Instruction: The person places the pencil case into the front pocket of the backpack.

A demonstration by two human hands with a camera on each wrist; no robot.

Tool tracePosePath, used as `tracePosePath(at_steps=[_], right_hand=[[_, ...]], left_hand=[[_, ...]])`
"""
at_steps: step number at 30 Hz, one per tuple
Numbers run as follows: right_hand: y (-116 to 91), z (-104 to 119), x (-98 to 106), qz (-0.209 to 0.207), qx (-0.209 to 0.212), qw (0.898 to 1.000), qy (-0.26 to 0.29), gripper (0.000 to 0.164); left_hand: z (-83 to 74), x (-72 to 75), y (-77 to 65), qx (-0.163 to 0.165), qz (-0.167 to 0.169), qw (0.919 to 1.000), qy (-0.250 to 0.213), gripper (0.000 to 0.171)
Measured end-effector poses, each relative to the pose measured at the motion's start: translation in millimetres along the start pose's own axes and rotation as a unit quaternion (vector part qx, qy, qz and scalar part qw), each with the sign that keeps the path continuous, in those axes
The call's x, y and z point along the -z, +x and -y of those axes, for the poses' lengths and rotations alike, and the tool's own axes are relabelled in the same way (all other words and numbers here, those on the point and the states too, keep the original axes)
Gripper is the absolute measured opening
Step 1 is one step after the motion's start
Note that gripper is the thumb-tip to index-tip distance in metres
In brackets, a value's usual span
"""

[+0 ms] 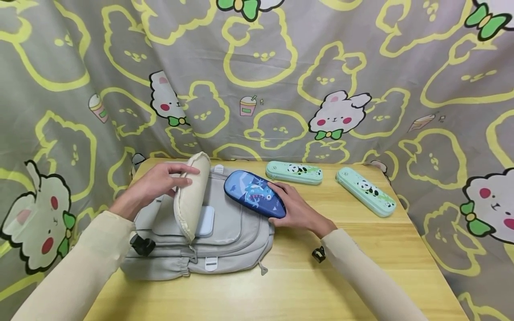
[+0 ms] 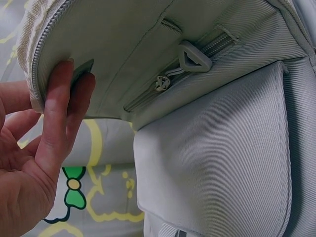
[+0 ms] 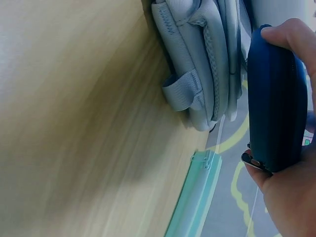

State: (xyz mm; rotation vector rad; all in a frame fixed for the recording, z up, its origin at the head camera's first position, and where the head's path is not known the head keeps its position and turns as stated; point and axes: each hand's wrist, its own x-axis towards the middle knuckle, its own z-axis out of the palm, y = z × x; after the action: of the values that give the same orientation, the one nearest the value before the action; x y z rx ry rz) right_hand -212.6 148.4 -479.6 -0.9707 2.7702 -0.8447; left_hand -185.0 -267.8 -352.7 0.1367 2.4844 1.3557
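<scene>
A grey backpack lies on the table, its front pocket unzipped. My left hand holds up the pocket's flap by its zipped edge; in the left wrist view the fingers curl over that edge, pinching it. Over the backpack's right part, my right hand grips a dark blue pencil case with a cartoon creature on its lid. The right wrist view shows the thumb on one end of the pencil case. A pale blue-white item shows partly beneath the flap.
Two mint-green pencil cases with pandas sit on the wooden table: one at the back, another at the right. A grey patterned curtain hangs behind and along both sides. Zipper pulls hang off the backpack's near side.
</scene>
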Motion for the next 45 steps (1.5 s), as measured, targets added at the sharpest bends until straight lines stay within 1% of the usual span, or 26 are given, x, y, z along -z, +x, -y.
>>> tracePosePath(at_steps=[9, 16, 24, 32, 36, 45], right_hand=[[17, 9, 1, 0.026, 0.022, 0.999, -0.014, 0.111], [26, 7, 1, 0.043, 0.046, 0.998, -0.026, 0.11], [37, 8, -1, 0.06, 0.066, 0.996, -0.029, 0.109], [49, 10, -1, 0.09, 0.062, 0.994, -0.025, 0.111], [54, 12, -1, 0.096, 0.07, 0.993, -0.025, 0.111], [68, 16, -6, 0.1, 0.103, 0.989, -0.046, 0.11]], left_hand=[[0.0, -0.7, 0.6, 0.003, -0.002, 1.0, 0.0, 0.044], [-0.5, -0.7, 0.9, -0.002, -0.001, 1.0, -0.002, 0.044], [-1.2, -1.3, 1.0, 0.0, -0.002, 1.0, 0.003, 0.044], [0.4, -1.0, 0.9, -0.002, -0.002, 1.0, 0.004, 0.044], [1.4, -0.5, 1.0, -0.003, -0.003, 1.0, 0.004, 0.045], [1.7, -1.7, 0.7, -0.004, -0.007, 0.9999, 0.007, 0.043]])
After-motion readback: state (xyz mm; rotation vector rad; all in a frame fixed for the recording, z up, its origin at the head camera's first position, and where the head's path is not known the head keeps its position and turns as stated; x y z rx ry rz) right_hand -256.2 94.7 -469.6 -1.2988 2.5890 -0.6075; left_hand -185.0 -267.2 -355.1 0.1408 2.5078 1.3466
